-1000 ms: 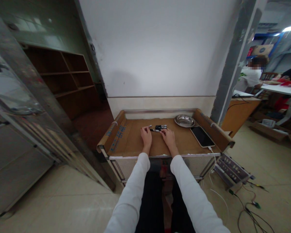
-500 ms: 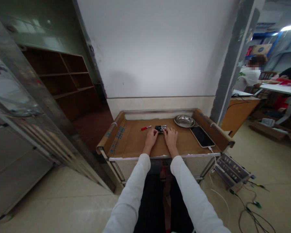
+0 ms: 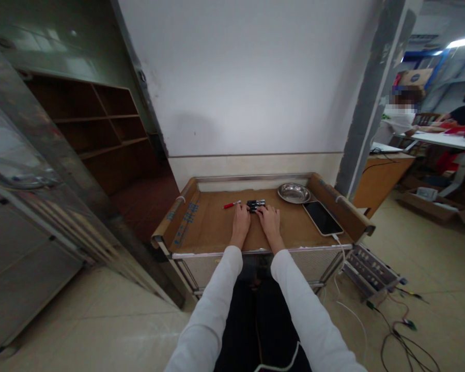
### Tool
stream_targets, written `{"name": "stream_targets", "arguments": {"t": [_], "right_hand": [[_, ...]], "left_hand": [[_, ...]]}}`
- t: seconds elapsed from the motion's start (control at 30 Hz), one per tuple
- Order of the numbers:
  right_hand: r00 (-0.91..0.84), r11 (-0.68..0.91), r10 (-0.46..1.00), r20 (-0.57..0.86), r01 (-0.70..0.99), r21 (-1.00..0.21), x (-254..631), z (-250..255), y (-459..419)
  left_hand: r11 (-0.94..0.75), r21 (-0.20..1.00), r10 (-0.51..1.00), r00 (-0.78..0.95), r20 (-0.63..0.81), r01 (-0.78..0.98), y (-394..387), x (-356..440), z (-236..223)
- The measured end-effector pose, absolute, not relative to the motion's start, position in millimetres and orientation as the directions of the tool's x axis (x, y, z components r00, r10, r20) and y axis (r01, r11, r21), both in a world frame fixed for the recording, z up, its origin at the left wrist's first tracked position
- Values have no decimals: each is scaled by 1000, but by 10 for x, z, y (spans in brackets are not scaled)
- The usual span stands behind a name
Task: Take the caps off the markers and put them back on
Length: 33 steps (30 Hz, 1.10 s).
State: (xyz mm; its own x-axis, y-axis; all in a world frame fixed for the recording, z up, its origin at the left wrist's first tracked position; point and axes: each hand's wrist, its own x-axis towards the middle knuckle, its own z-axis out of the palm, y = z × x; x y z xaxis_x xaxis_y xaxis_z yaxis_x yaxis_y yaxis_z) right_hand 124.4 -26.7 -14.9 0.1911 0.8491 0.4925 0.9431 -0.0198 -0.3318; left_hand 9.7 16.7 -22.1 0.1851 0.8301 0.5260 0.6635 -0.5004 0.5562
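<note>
A small bunch of black markers (image 3: 256, 204) lies on the cardboard-lined cart top (image 3: 209, 227). My left hand (image 3: 241, 220) and my right hand (image 3: 269, 221) lie side by side just in front of the bunch. The fingertips of both hands are closed on the bunch's near edge. A red marker (image 3: 231, 204) lies alone to the left of the bunch, a little beyond my left fingertips, and neither hand touches it.
A round metal dish (image 3: 293, 192) stands at the back right of the cart. A dark phone (image 3: 323, 217) on a white cable lies at the right side. A power strip and cables (image 3: 372, 271) lie on the floor right. Other people work at tables far right.
My left hand let go of the red marker, which now lies by itself at the left, and moved right to the black markers. My right hand stayed at the black bunch.
</note>
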Motion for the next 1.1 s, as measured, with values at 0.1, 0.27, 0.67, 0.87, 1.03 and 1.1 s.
{"name": "stream_targets", "arguments": {"t": [0.1,0.27,0.67,0.87,1.03,1.1], "right_hand": [[191,-21,860,473,939,-343,1253,-161,-262],[160,41,870,467,919,-392,1285,-202,-220],[166,216,831,530,782,-584,1306,-322,-115],[193,232,821,538,748,-622,1303,-338,-105],[181,172,831,527,817,-551,1296,-270,-155],[196,123,828,525,850,-512,1284,-227,-188]], "left_hand": [[-551,515,795,224,564,657,146,97,-188],[-609,497,773,325,544,618,141,87,-203],[-550,512,808,263,528,660,171,71,-227],[-547,533,807,235,542,646,190,76,-254],[-467,538,824,124,554,702,151,90,-236],[-361,554,828,-15,560,750,121,95,-226]]}}
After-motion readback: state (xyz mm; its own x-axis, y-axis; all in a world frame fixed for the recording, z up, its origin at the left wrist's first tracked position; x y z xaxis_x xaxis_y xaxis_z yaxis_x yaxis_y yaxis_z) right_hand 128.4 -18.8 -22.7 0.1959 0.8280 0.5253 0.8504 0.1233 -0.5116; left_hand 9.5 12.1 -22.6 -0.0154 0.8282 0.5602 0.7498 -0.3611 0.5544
